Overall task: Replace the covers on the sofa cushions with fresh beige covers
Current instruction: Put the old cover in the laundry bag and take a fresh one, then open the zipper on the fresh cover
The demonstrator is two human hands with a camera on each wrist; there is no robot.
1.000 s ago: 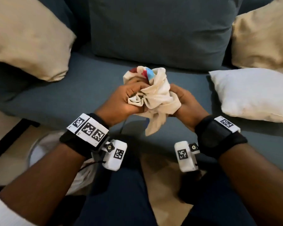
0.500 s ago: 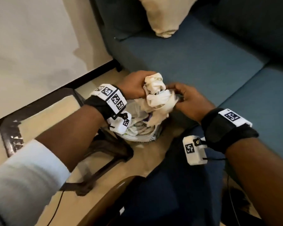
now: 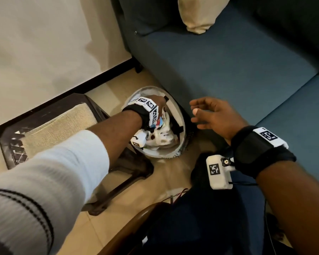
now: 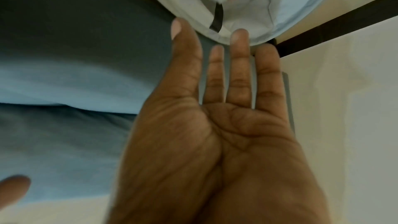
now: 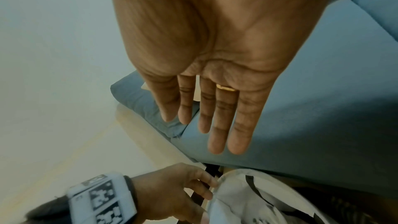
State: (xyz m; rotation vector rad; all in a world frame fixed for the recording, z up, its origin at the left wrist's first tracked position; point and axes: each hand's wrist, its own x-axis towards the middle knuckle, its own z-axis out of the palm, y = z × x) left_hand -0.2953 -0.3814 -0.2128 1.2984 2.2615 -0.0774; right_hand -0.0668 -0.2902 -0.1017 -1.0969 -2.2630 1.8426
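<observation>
We are leaning over the blue sofa (image 3: 228, 74), whose seat is filling the right side of the head view, with a beige cushion (image 3: 195, 13) resting at its back near the arm. On the tiled floor (image 3: 107, 227), just beside the sofa's front, a round white basket (image 3: 175, 107) is standing, and next to it a dark wooden stool (image 3: 50, 115) with a woven seat. The crumpled old cover (image 3: 164, 137), white with red and blue patches, is lying inside the basket. Our left hand (image 3: 156, 102) is reaching over the basket, its fingers (image 4: 239, 60) stretching out straight and gripping nothing; in the right wrist view the fingertips seem to be touching the basket's rim, though we cannot tell for certain. Our right hand (image 3: 214, 115) is hovering above the gap between basket and sofa, its fingers (image 5: 219, 117) loosely extended, spread a little and carrying nothing.
</observation>
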